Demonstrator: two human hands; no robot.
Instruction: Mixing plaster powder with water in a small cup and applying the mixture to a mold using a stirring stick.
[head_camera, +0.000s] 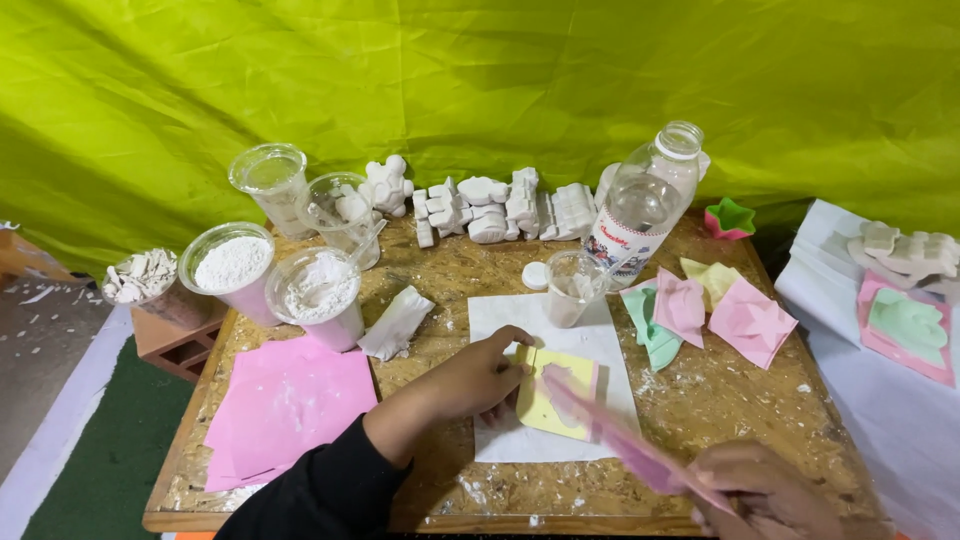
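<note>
Lime-green fabric (480, 80) hangs creased behind a rough chipboard table (720, 400) dusted with white powder. On the table's left lies a stack of pink sheets (285, 410); in the middle, a white paper sheet (565, 330) carries a square yellow mould (555, 400), soft and shallow. The left hand (475, 380) rests on the mould's left edge, fingers curled and pressing it flat. The right hand (765, 490), low at the right, grips a flat pink stick (625, 440) whose blurred tip reaches over the mould.

Behind the sheet stands a clear plastic bottle (645, 205), uncapped, with a white and red label round its lower half; its white cap (536, 275) lies just beside a small clear cup (572, 288). To the left, plastic cups of white powder (265, 270) cluster together. Chalky white cast figures (495, 210) line the back edge. Pink, green and yellow moulds (705, 310) lie crumpled at the right.
</note>
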